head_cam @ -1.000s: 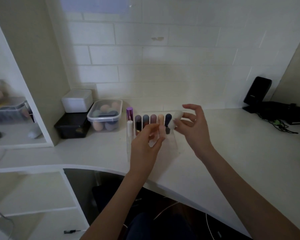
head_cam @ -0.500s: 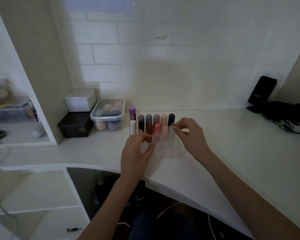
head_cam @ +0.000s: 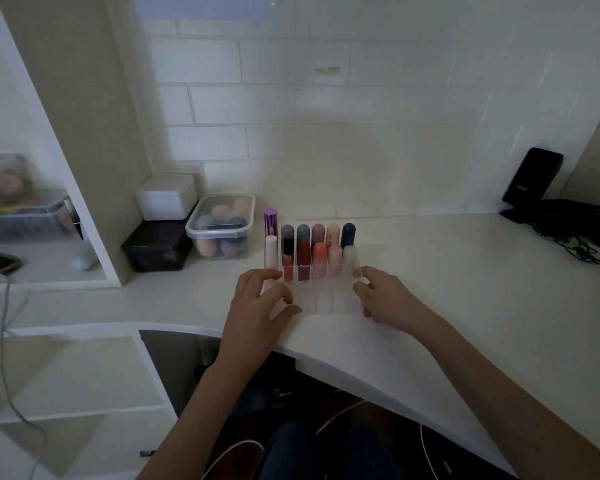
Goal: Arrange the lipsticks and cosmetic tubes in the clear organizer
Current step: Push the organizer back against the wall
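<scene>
Clear acrylic is what we have between our hands: the organizer (head_cam: 321, 296) sits near the front edge of the white counter (head_cam: 465, 289), its near rows still bare. Our left hand (head_cam: 257, 306) rests at its left side with fingers spread, the tips touching the wall and front rim. Our right hand (head_cam: 385, 299) lies against the right wall, fingers loosely bent along it; neither hand pinches anything. We judge the organizer stiff, light and slick, likely to slide on the smooth top, so it is best held by both side walls, low down, and kept level so nothing tips. Farther back, the lipsticks and tubes (head_cam: 312, 251) stand upright in its two far rows, a white tube (head_cam: 271, 252) at the left end and a purple one (head_cam: 270, 221) behind it. Beyond, to the left, is a lidded tub of sponges (head_cam: 222, 226), a white box (head_cam: 167, 197) stacked on a black one.
</scene>
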The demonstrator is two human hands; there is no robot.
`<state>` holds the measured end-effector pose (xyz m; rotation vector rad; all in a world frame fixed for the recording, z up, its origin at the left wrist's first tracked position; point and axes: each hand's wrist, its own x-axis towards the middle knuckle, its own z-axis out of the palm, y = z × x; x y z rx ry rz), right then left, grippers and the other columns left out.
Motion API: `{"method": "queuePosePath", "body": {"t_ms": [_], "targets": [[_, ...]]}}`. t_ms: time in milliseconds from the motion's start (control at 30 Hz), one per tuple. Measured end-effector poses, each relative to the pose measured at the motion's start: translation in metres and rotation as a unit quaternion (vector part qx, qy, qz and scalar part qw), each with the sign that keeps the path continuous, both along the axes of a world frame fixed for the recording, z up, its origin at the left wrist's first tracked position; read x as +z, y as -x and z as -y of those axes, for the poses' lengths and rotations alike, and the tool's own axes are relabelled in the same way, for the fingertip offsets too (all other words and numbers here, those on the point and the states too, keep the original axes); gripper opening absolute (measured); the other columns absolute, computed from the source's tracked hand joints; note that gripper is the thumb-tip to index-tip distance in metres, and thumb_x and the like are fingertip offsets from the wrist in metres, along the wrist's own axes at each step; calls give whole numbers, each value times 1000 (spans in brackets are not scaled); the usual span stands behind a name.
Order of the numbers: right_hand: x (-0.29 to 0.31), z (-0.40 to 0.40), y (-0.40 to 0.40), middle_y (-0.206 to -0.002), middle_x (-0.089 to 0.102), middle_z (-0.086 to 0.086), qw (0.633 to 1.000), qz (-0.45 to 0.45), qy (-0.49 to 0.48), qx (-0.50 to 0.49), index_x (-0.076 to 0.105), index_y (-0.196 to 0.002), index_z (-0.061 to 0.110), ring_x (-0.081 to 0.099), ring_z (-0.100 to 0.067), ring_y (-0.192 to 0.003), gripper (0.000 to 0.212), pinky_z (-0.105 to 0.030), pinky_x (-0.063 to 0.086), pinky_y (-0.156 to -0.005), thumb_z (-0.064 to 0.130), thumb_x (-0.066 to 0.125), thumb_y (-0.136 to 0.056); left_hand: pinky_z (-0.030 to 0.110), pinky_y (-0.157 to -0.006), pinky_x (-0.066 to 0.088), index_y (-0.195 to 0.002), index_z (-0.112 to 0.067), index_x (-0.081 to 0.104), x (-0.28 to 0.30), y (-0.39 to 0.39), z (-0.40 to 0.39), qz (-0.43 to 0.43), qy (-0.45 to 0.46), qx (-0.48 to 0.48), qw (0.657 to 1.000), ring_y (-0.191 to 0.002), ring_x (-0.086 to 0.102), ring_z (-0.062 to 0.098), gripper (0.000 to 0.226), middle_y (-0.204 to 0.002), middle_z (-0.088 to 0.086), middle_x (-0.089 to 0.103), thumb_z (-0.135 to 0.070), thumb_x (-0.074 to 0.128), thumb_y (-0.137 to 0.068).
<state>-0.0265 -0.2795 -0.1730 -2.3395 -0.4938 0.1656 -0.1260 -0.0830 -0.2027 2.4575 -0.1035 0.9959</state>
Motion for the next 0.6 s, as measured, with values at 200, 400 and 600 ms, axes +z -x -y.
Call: {"method": "queuePosePath", "body": {"t_ms": [200,400,600], "targets": [[8,-10,-16,-71,58,-9,999,9,-28,-13,55,-113,-2,54,-16,-51,29,-25,44,-49,14,38,-96,32,-87,37,-76,-7,61,14,-26,-9,-39,6,-13,999,-107,53,31,18,-118,14,58,-10,79,-72],[22,-35,-61,-91,62,-19,998,47,-31,-28,53,-119,-3,56,-27,-66,32,-29,45,-53,15,37,-98,43,-90,40,-81,-6,64,36,-79,-23,-40,-114,52,991,-106,56,35,18,-120,15,61,-17,76,-75],[16,-61,-112,-104,64,-28,998,36,-31,-37,53,-118,-5,56,-26,-74,33,-30,46,-68,14,36,-98,49,-114,1,-127,-12,52,35,-136,-30,-101,-293,194,931,-135,33,25,41,-138,7,49,-29,58,-89]]}}
